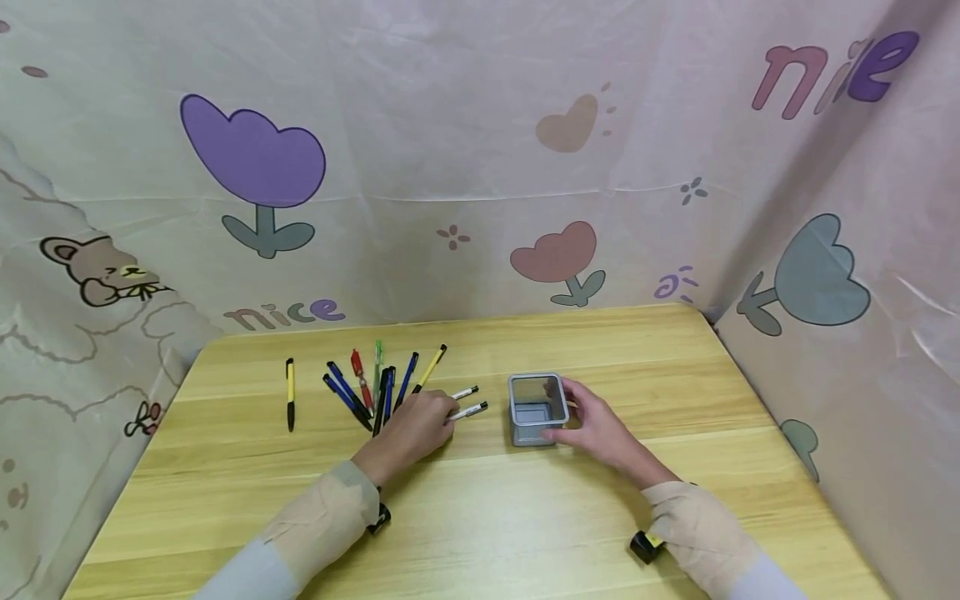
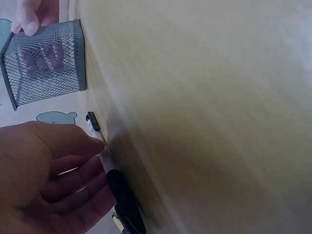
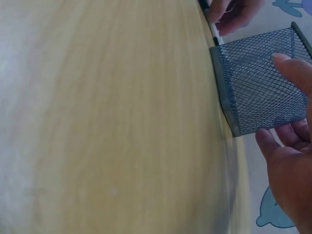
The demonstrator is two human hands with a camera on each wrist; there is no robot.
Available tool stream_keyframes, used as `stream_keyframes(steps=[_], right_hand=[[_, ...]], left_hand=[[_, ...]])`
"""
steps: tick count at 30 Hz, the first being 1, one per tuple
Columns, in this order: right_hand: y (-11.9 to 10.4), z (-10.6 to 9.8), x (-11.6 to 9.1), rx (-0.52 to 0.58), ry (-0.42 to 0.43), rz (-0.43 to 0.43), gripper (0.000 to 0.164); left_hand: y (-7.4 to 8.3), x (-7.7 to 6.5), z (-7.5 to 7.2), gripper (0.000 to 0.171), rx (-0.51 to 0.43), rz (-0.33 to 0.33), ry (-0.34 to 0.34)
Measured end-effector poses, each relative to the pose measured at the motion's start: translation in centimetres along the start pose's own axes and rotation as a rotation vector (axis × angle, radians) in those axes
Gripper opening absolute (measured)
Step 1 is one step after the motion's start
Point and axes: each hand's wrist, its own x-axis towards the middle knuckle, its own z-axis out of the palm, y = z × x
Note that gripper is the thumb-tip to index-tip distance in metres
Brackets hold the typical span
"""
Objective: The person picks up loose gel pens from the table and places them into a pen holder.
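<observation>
At far left, a yellow-and-black pen point(image 1: 290, 396) is set apart. A cluster of pens point(image 1: 388, 396) is spread beside the left hand point(image 1: 418, 427), by whose nearly closed thumb and fingers a white pen point(image 1: 471, 411) is pinched. Rightward, an upright mesh holder point(image 1: 531, 435) is gripped by the right hand point(image 1: 598, 427), fingers widely parted around it.

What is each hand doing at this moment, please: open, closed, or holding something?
Left hand: holding a white-and-black pen in a pinch.
Right hand: holding the mesh cup.
</observation>
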Motion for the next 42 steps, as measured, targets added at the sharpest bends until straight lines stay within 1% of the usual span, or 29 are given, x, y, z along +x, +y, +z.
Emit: stream_keyframes(steps=[4,8,10,14,20,26,30,33,36,38,42], right_hand=[[0.3,0.1,0.1,-0.024,0.006,-0.007,0.084],[-1.1,0.3,0.0,-0.01,-0.006,-0.018,0.082],[-1.4,0.4,0.0,0.002,-0.006,-0.011,0.082],[-0.3,0.6,0.3,-0.014,0.004,-0.008,0.084],[0.6,1.0,0.4,-0.016,0.018,0.011,0.086],[0.5,1.6,0.3,-0.011,0.019,0.009,0.085],[0.2,2.1,0.2,-0.01,0.019,0.015,0.085],[-0.8,2.4,-0.1,0.0,0.014,0.026,0.085],[-2.2,2.7,-0.4,0.012,0.007,0.029,0.084],[-3.1,2.9,-0.6,0.01,0.002,0.027,0.083],[-3.9,3.1,-0.8,0.005,0.002,0.02,0.082]], left_hand=[[0.0,0.1,-0.1,0.007,0.007,0.006,-0.001],[-0.1,0.3,-0.1,0.008,0.012,0.013,-0.003],[-0.1,0.4,-0.1,0.008,0.01,0.02,-0.004],[-0.2,0.5,-0.1,0.009,0.008,0.023,-0.009],[-0.4,0.7,-0.1,0.011,-0.003,-0.005,-0.003],[-0.5,0.8,-0.8,0.013,-0.065,-0.034,0.048],[-0.5,0.8,-1.9,0.012,-0.126,-0.021,0.093],[-0.5,0.8,-2.7,0.012,-0.169,-0.013,0.139],[-0.4,0.8,-3.5,0.01,-0.2,-0.014,0.186],[-0.3,0.9,-3.9,0.009,-0.206,-0.01,0.215],[-0.1,1.1,-4.5,0.007,-0.191,0.011,0.28]])
